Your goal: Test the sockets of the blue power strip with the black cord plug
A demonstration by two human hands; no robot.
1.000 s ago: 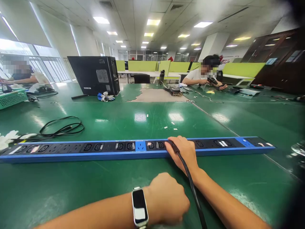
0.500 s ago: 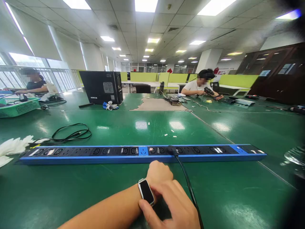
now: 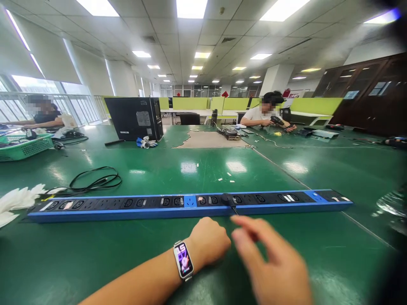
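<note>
A long blue power strip [image 3: 127, 210] with black sockets lies across the green table [image 3: 203, 169]. A black plug [image 3: 228, 198] sits in a socket right of the strip's middle; its cable drops behind my right hand. My left hand [image 3: 208, 241] rests on the table in a fist just in front of the strip, and the watch [image 3: 183, 259] on its wrist has a lit screen. My right hand [image 3: 270, 264] hovers low at the right, blurred, fingers stretched toward the left fist and holding nothing.
A coiled black cable [image 3: 95, 180] and white cloth [image 3: 15, 199] lie at the left. A black computer case [image 3: 133, 118] stands behind, and a green basket [image 3: 22, 146] sits far left. One person sits at the far left [image 3: 44, 116], another at the back [image 3: 267, 112].
My right hand left the plug, touched the watch on my left wrist, then drew back to the right. The watch screen has lit up. My left fist stayed put.
</note>
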